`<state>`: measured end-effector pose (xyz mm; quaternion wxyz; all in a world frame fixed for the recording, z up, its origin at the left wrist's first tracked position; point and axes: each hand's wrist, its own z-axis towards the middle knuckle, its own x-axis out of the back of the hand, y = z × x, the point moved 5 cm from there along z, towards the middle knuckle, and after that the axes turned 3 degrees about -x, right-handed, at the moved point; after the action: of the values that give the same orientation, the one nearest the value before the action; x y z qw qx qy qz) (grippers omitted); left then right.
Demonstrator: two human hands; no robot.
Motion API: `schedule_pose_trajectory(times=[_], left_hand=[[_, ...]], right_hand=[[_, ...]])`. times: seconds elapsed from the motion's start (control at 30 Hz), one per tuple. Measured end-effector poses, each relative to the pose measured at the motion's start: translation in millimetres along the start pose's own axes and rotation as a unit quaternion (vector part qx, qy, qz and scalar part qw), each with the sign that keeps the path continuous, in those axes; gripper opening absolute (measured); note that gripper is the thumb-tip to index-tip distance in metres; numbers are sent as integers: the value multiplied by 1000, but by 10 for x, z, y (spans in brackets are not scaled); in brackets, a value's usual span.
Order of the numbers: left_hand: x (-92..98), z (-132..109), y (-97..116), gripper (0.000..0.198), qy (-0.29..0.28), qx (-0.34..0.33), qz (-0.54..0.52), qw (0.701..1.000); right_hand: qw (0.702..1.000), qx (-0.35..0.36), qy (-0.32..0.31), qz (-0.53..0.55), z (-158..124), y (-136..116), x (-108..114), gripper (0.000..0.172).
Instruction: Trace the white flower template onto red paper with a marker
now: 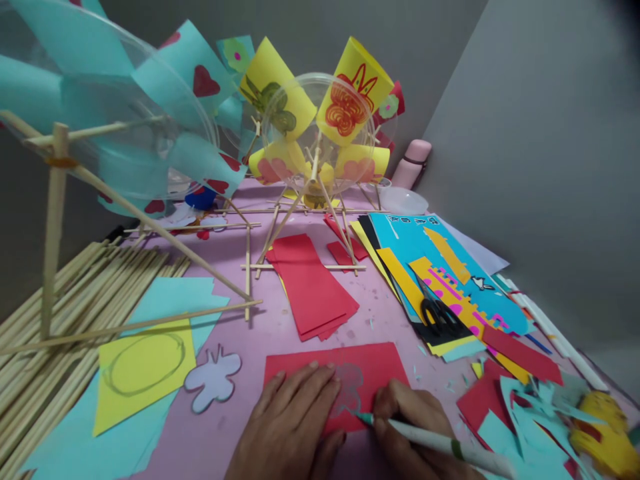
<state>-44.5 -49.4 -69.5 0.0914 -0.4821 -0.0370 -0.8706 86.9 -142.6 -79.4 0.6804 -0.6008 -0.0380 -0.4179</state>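
Note:
A red paper sheet lies on the pink table in front of me. My left hand rests flat on its left part, fingers stretched out. My right hand grips a white felt-tip pen with a green tip. The tip touches the paper at the lower edge of a butterfly drawing, part of which my left fingers hide. To the left of that hand lies a pale butterfly cutout. Beyond the sheet is a stack of red paper strips.
Stick-framed wheels with yellow paper cups and blue paper cups stand behind and left. Wooden sticks and a yellow sheet lie left. On the right are scissors, coloured sheets and paper scraps. A pink flask stands behind.

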Motion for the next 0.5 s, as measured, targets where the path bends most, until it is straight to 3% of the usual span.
schedule_pose_trajectory(times=[0.17,0.3,0.5], left_hand=[[-23,-19,-6,34,-10,8,-13,1000],[-41,-38,-8,34,-3,2,0,1000],[-54,-27,10,34,-6,-26,41,999]], right_hand=[[1000,-2,11,27,13,-1,-16,24],[994,-56,7,98,27,90,-30,24],[994,-89,21,54,62,89,77,17]])
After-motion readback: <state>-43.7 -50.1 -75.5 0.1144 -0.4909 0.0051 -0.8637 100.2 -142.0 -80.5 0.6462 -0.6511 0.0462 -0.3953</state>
